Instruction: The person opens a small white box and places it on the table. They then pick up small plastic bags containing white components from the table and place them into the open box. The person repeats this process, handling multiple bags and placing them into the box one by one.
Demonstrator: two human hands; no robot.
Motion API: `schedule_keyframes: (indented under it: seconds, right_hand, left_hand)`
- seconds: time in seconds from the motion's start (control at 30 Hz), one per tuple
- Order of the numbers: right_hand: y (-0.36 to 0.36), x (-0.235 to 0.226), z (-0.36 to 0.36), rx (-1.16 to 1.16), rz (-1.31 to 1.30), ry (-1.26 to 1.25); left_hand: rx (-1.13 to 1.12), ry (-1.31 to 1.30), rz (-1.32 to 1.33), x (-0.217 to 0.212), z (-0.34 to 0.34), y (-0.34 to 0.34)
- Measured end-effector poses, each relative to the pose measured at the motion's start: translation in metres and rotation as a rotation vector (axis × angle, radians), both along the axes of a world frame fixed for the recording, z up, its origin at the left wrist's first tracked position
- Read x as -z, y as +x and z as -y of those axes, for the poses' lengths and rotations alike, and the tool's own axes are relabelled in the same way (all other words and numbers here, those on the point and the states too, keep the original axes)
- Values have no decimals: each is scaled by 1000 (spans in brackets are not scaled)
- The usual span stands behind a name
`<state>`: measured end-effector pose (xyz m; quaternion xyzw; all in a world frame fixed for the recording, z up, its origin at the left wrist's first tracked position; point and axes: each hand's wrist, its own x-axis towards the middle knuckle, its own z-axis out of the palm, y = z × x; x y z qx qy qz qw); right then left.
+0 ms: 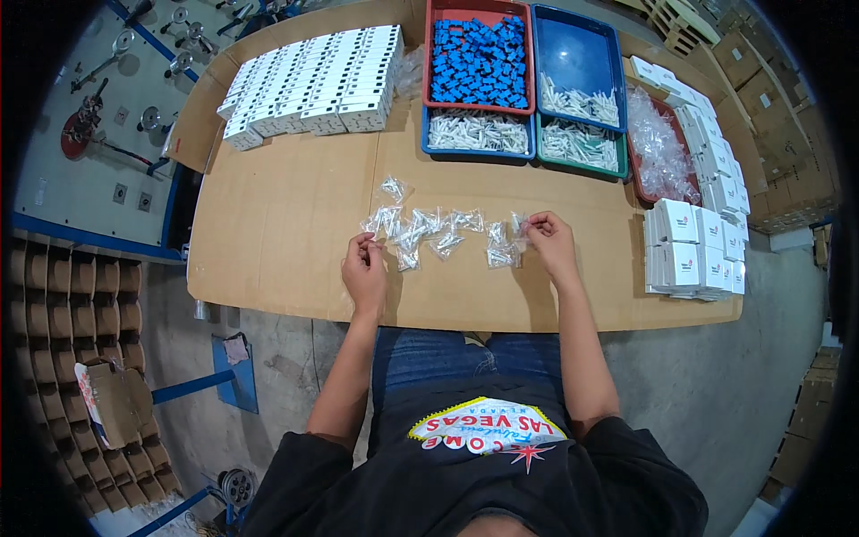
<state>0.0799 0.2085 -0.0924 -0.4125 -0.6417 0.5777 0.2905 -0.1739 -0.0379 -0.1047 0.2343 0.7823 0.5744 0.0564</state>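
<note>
Several small clear plastic bags [408, 238] with slim white and grey pieces inside lie in a loose row on the cardboard-covered table. At the row's left end is my left hand [365, 276]; its fingers are drawn together against the edge of the bags, and what they pinch, if anything, is too small to make out. My right hand [555, 246], at the right end, pinches a clear plastic bag [519, 224] between thumb and fingers. Just below that bag, two more filled bags lie flat and close together.
Stacked white boxes [322, 80] fill the table's far left. Trays at the back hold blue plastic pieces [479, 63] and slim white pieces [479, 132]. A red tray of clear bags [660, 143] and more white boxes [693, 246] line the right side.
</note>
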Motion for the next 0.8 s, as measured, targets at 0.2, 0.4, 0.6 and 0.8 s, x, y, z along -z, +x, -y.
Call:
schedule_keyframes:
  seconds: [0.2,0.4,0.6,0.8]
  right_hand:
    - [10,-15,3,105,-200,-301]
    - [16,-21,3,97,-266,-383]
    - [10,-29,11,40,-351,-288]
    - [18,-14,2,100,-60,-65]
  left_hand:
    - [12,-34,23,1,0,-1]
    - [1,-5,10,7,0,-1]
    - [8,-2,29,8,1,-2]
    - [13,-28,11,3,2,-2]
